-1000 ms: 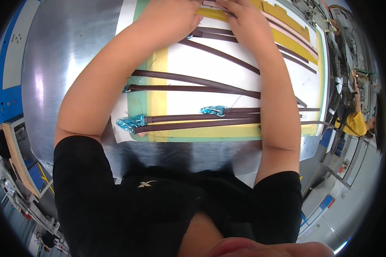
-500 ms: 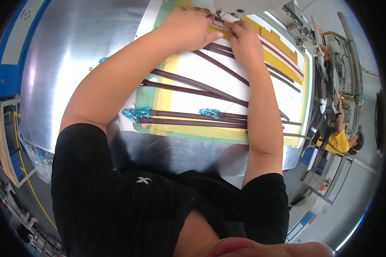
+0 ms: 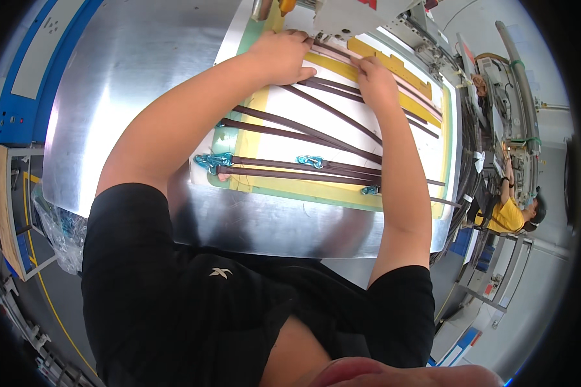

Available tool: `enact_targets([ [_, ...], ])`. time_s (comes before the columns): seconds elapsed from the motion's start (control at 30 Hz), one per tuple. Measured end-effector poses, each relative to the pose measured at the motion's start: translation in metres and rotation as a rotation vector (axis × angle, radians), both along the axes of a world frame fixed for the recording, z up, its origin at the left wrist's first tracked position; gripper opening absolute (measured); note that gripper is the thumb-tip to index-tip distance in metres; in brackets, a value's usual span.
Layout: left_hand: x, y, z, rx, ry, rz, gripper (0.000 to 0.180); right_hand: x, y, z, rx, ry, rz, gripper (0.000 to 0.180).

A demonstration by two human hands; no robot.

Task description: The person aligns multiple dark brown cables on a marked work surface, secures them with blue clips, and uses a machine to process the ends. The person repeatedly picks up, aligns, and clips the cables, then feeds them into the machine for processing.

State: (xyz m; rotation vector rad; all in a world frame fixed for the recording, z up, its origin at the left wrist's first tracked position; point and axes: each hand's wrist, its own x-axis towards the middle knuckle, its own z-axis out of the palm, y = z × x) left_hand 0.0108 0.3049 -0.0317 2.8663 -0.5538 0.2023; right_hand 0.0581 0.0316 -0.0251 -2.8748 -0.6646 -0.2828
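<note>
While both hands seemingly press it, brown strap (image 3: 332,111) runs diagonally.

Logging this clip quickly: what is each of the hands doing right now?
Left hand: fingers curled, pressing down on thin dark brown leather straps at the template's far edge.
Right hand: pressing the same straps down; a closed grip cannot be told.

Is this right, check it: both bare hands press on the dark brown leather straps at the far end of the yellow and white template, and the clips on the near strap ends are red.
One detail is wrong. The head view shows the left hand and right hand on the dark brown leather straps at the far end of the yellow and white template, but the clips are turquoise, not red.
</note>
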Motion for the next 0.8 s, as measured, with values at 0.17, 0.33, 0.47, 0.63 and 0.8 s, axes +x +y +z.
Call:
enact_targets([
  [0.17,-0.002,-0.008,0.008,0.036,0.052,-0.010,0.072,-0.021,-0.015,-0.004,0.004,-0.068,-0.107,0.038],
  [0.33,-0.001,-0.013,0.010,0.082,0.059,0.020,0.070,-0.026,-0.004,-0.006,-0.002,-0.088,-0.130,0.038],
  [0.47,-0.002,-0.017,0.015,0.074,0.062,0.054,0.067,-0.025,-0.005,-0.010,0.014,-0.087,-0.121,0.039],
  [0.63,-0.005,-0.024,0.016,0.164,0.021,0.073,0.066,-0.026,0.002,-0.010,-0.005,-0.094,-0.130,0.039],
  [0.8,-0.002,-0.034,0.031,0.270,0.102,0.114,0.065,-0.029,0.006,-0.006,0.031,-0.069,-0.114,0.039],
])
